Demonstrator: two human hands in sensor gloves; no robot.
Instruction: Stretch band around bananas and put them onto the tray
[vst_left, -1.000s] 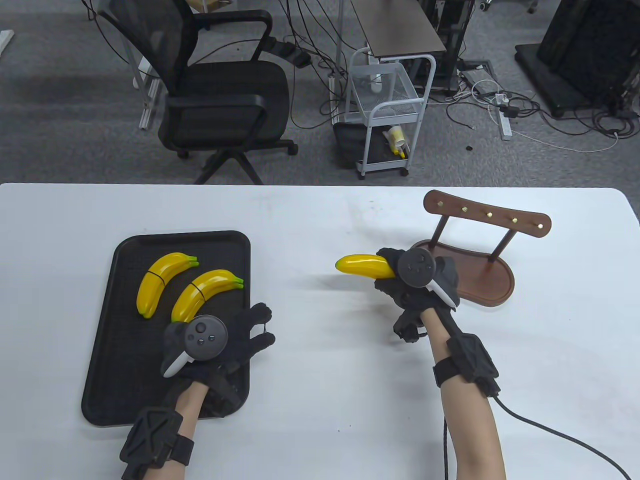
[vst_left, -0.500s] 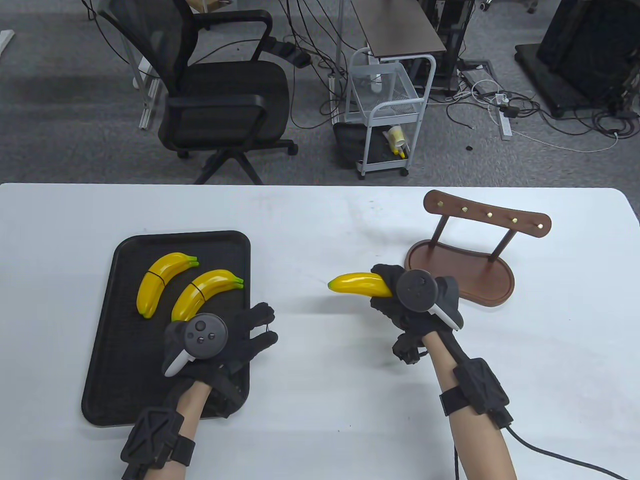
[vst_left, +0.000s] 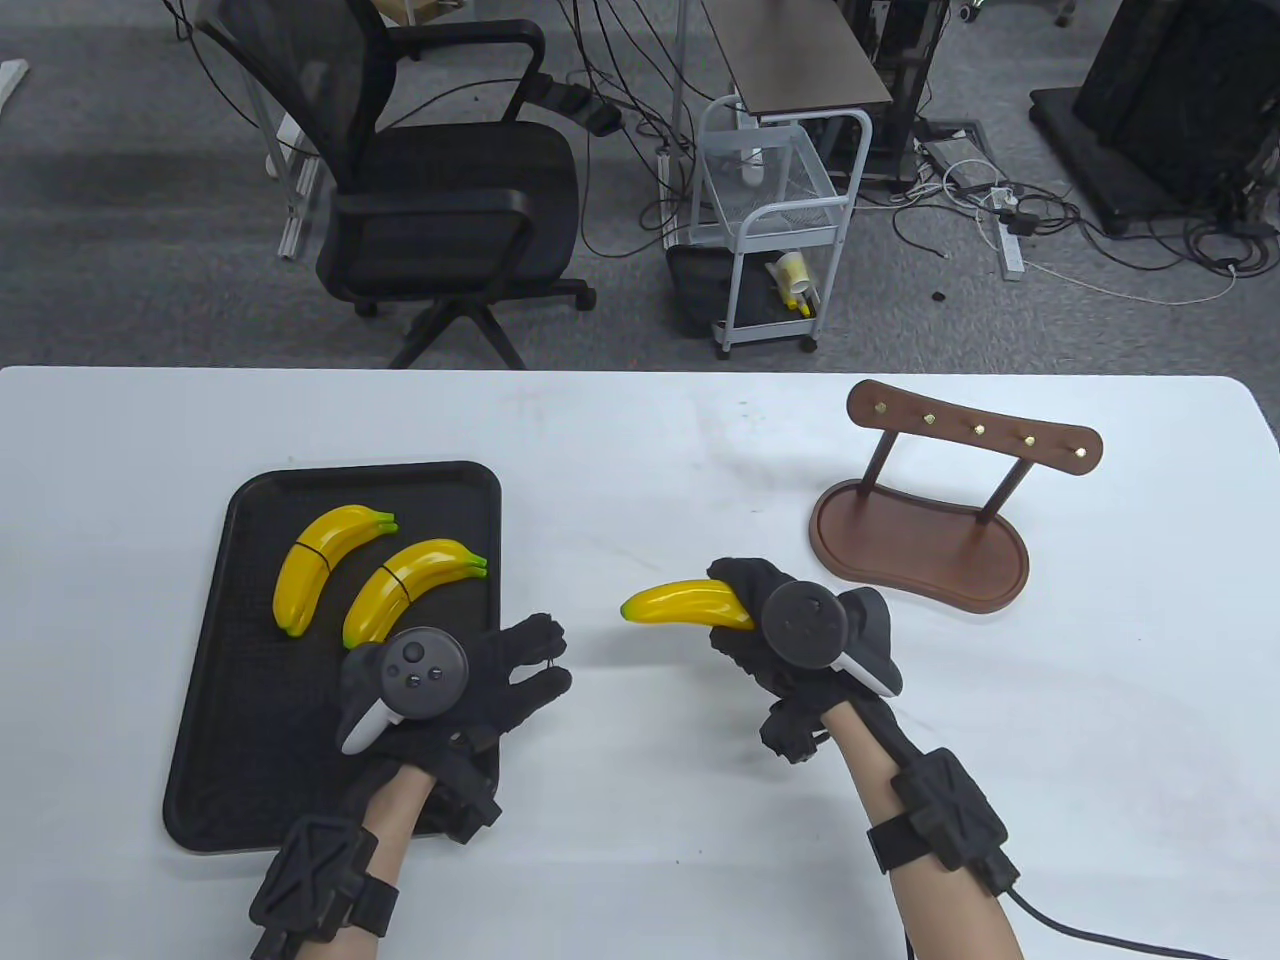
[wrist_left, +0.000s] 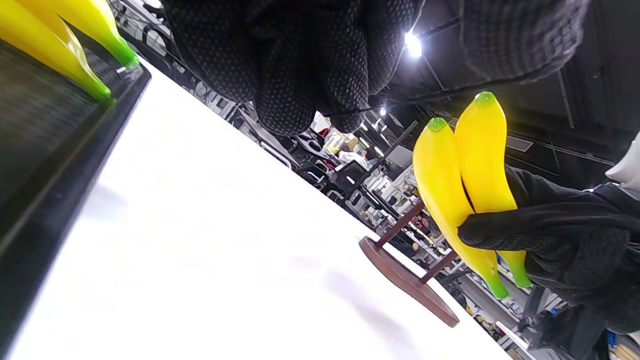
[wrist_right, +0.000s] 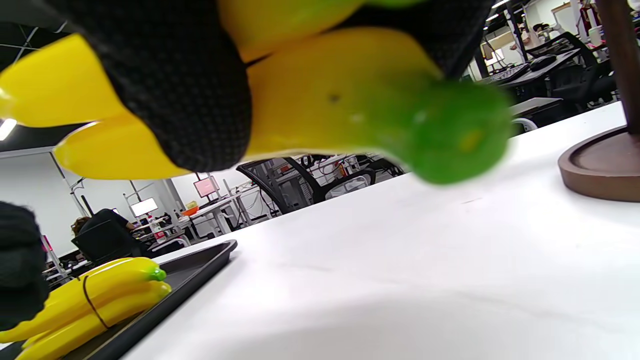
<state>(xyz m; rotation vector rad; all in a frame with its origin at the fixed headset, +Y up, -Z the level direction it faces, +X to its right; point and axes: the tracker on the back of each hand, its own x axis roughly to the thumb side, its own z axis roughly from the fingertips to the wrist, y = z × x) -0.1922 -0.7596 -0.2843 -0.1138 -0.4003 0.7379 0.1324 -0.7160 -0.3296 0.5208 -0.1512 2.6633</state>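
Note:
My right hand (vst_left: 745, 625) grips a pair of yellow plastic bananas (vst_left: 685, 603) near their green stem ends and holds them above the white table, tips pointing left. The left wrist view shows both bananas (wrist_left: 465, 165) side by side in the right glove (wrist_left: 550, 235). My left hand (vst_left: 553, 662) hovers at the black tray's (vst_left: 200, 700) right edge, a short gap left of the banana tips. Its fingertips (wrist_left: 300, 85) pinch a thin dark band (wrist_left: 357, 109). Two banded banana pairs (vst_left: 320, 565) (vst_left: 410, 585) lie on the tray's far half.
A brown wooden stand (vst_left: 920, 550) with a peg rail sits at the table's right, behind my right hand. Beyond the table's far edge are an office chair (vst_left: 440, 190) and a white cart (vst_left: 770, 230). A cable trails from my right wrist.
My right hand has carried the bananas away from the wooden stand, leftward and nearer, towards my left hand. The left hand has shifted slightly right, still pinching the band.

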